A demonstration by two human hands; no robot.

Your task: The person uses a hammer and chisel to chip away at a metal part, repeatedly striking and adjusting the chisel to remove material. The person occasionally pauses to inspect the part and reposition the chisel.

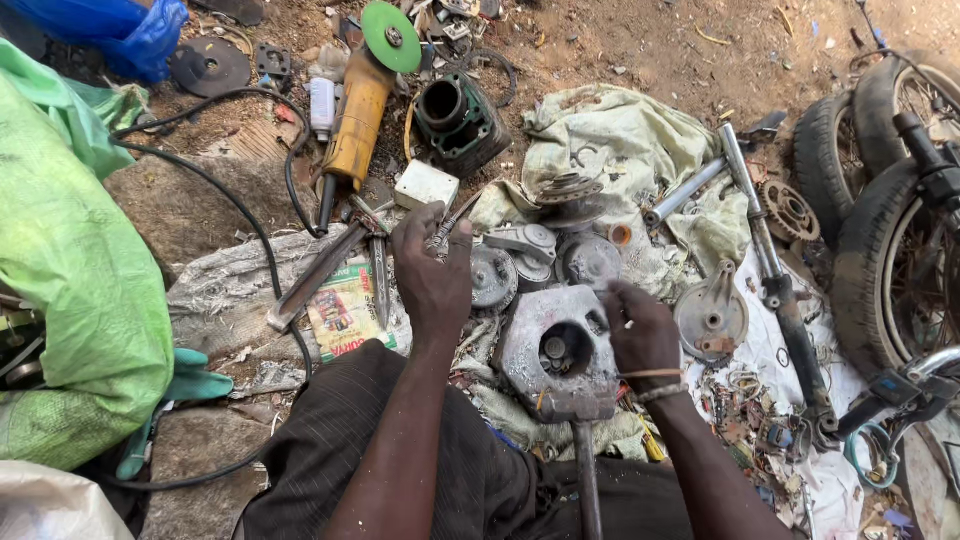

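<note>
Our left hand [432, 268] closes around a small metal part [443, 236] above the round engine covers [493, 276]. Our right hand [643, 335] grips the edge of the grey engine casing [556, 345], near the yellow angle grinder [357, 110].

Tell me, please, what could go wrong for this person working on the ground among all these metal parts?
The right hand steadies the grey metal housing bare, so a slip might cut it. The left hand reaches among loose parts near the angle grinder, whose black cable loops close by and might snag.
</note>
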